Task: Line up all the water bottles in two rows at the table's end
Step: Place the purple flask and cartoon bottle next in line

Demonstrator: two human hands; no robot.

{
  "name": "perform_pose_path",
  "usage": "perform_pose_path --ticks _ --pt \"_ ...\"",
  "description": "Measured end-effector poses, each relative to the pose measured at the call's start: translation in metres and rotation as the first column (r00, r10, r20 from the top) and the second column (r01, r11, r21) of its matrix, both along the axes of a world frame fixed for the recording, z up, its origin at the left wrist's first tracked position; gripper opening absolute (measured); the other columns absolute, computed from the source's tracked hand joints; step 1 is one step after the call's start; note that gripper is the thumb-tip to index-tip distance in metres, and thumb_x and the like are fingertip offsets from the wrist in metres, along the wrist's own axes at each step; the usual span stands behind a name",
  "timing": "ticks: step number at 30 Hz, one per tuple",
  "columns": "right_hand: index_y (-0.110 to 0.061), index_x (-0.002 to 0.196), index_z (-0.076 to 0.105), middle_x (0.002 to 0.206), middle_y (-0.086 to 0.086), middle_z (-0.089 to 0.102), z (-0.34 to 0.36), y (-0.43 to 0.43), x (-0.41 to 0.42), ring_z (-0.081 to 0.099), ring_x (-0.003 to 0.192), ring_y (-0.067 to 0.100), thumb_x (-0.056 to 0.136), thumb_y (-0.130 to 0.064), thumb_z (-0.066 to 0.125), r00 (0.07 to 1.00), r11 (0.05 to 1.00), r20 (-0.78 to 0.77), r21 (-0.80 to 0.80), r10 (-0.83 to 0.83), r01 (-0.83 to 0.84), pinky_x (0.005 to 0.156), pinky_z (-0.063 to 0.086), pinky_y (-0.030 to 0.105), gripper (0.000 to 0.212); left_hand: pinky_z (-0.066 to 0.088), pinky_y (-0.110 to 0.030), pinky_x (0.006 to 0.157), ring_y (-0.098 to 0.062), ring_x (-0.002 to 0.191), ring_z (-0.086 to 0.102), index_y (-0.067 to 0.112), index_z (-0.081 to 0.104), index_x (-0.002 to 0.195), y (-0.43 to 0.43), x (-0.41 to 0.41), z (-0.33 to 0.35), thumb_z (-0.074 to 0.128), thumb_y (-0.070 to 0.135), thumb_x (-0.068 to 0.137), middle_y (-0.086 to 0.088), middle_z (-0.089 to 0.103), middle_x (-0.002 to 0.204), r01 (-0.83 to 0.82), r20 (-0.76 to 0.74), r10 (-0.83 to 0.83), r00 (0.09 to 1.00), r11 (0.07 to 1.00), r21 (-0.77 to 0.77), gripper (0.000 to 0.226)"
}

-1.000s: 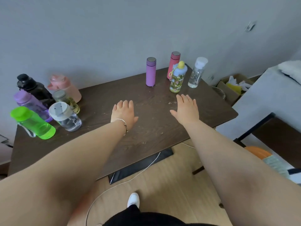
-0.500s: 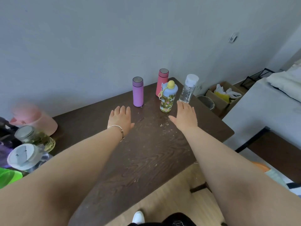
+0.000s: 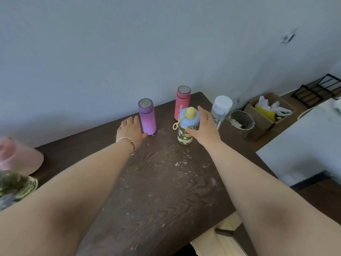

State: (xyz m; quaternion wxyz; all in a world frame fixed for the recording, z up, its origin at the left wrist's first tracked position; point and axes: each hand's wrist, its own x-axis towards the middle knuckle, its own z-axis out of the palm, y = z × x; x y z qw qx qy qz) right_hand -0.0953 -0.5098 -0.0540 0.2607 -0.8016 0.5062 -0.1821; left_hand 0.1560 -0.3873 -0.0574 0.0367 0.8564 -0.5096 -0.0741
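Purple flask (image 3: 147, 116) stood upright near the table's (image 3: 166, 191) far end, left hand (image 3: 130, 130) just beside its base, fingers spread, thumb at the foot, not clamped. Patterned bottle (image 3: 186, 126) stood right of it; right hand (image 3: 204, 128) open against its side, grip unclear. Pink flask (image 3: 182, 101) and clear bottle (image 3: 220, 109) stood behind.

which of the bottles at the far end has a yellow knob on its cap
The patterned bottle by the right hand: blue cap, yellow knob and loop. The purple flask and pink flask have flat metal tops.
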Motion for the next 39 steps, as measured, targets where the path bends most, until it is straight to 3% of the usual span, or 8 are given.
perform_pose_path --ticks 4,6,8,15,26,31,35,39 --pt "-0.027 0.152 0.026 0.148 0.002 0.037 -0.016 -0.024 0.003 0.04 0.134 0.018 0.074 -0.029 0.086 0.983 0.994 0.166 0.071 0.072 -0.085 0.105 0.039 0.036 0.098 0.043 -0.047 0.094 -0.039 0.123 0.041 0.004 0.033 0.138 -0.039 0.002 -0.009 0.063 0.044 0.087 -0.017 0.043 0.135 -0.14 -0.179 0.135 0.975 0.99 -0.015 0.071" --pt "-0.041 0.143 0.032 0.133 -0.024 0.043 -0.022 -0.029 0.005 0.045 0.119 -0.005 0.071 -0.027 0.088 0.966 0.989 0.238 0.081 0.101 -0.123 0.099 0.041 0.025 0.092 0.043 -0.048 0.093 -0.04 0.119 0.045 0.001 0.036 0.133 -0.052 0.002 -0.016 0.066 0.042 0.086 -0.019 0.045 0.132 -0.21 -0.25 0.194 0.949 0.977 -0.035 0.069" --pt "-0.049 0.137 0.032 0.123 -0.039 0.042 -0.028 -0.031 0.007 0.043 0.113 -0.015 0.07 -0.029 0.088 0.958 0.988 0.266 0.086 0.102 -0.129 0.093 0.038 0.014 0.09 0.044 -0.048 0.092 -0.04 0.115 0.048 0.001 0.038 0.132 -0.061 0.002 -0.021 0.068 0.04 0.083 -0.02 0.047 0.129 -0.292 -0.348 0.248 0.904 0.953 -0.077 0.069" --pt "-0.035 0.146 0.031 0.14 -0.012 0.047 -0.042 -0.033 0.01 0.048 0.125 0.009 0.071 -0.037 0.088 0.953 0.989 0.292 0.1 0.08 -0.113 0.097 0.046 0.027 0.094 0.039 -0.032 0.075 -0.029 0.094 0.054 0.013 0.046 0.115 -0.074 0.0 -0.041 0.073 0.037 0.078 -0.007 0.058 0.111 -0.508 -0.637 0.267 0.723 0.831 -0.228 0.052" --pt "-0.035 0.14 0.037 0.132 -0.01 0.053 -0.034 -0.019 0.02 0.051 0.12 0.012 0.07 -0.038 0.087 0.951 0.998 0.309 0.043 0.026 -0.041 0.091 0.052 0.037 0.086 0.038 -0.023 0.064 -0.018 0.084 0.056 0.028 0.046 0.102 -0.054 -0.005 -0.044 0.075 0.041 0.075 0.016 0.056 0.086 -0.533 -0.695 0.2 0.69 0.79 -0.302 0.042" --pt "-0.037 0.139 0.039 0.129 -0.009 0.054 -0.024 0.003 0.029 0.053 0.116 0.011 0.068 -0.04 0.087 0.951 0.997 0.309 0.071 -0.032 0.01 0.091 0.053 0.044 0.086 0.039 -0.026 0.067 -0.018 0.088 0.057 0.026 0.047 0.109 -0.022 -0.003 -0.035 0.076 0.042 0.073 0.007 0.06 0.098 -0.514 -0.689 0.193 0.699 0.805 -0.297 0.049" --pt "-0.04 0.137 0.041 0.128 -0.011 0.056 -0.009 0.035 0.037 0.056 0.113 0.012 0.067 -0.039 0.087 0.944 0.997 0.326 0.067 -0.053 0.033 0.091 0.053 0.046 0.083 0.038 -0.022 0.064 -0.017 0.089 0.058 0.03 0.046 0.105 0.013 -0.001 -0.026 0.077 0.04 0.072 0.012 0.059 0.095 -0.5 -0.699 0.167 0.695 0.811 -0.304 0.047" --pt "-0.039 0.136 0.042 0.126 -0.011 0.056 0.004 0.075 0.042 0.057 0.113 0.014 0.067 -0.04 0.085 0.938 0.996 0.336 0.06 -0.083 0.066 0.092 0.052 0.045 0.082 0.042 -0.028 0.074 -0.017 0.094 0.059 0.025 0.049 0.115 0.054 0.001 -0.018 0.078 0.037 0.073 0.007 0.062 0.106 -0.459 -0.698 0.122 0.705 0.829 -0.319 0.053"
